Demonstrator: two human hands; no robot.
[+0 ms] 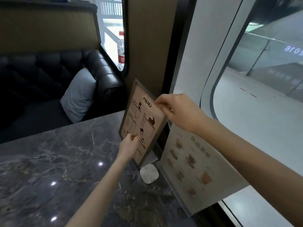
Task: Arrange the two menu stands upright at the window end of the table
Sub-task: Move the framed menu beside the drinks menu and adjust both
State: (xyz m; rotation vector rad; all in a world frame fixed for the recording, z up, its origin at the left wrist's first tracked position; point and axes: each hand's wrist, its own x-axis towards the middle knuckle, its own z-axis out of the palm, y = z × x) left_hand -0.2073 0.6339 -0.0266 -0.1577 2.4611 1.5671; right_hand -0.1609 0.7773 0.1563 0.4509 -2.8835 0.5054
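A tan menu stand (144,118) headed "MENU" stands upright at the window end of the dark marble table (65,161). My right hand (178,110) pinches its top right corner. My left hand (129,145) grips its lower left edge. A second menu stand (191,164), pale with pictures of food and drinks, stands upright just right of it along the window, partly behind my right forearm.
A small white square device (149,173) lies on the table between the two stands. A black leather bench with a grey cushion (78,94) is across the table. A water bottle (121,51) stands on the far window ledge. Glass window (262,95) runs on the right.
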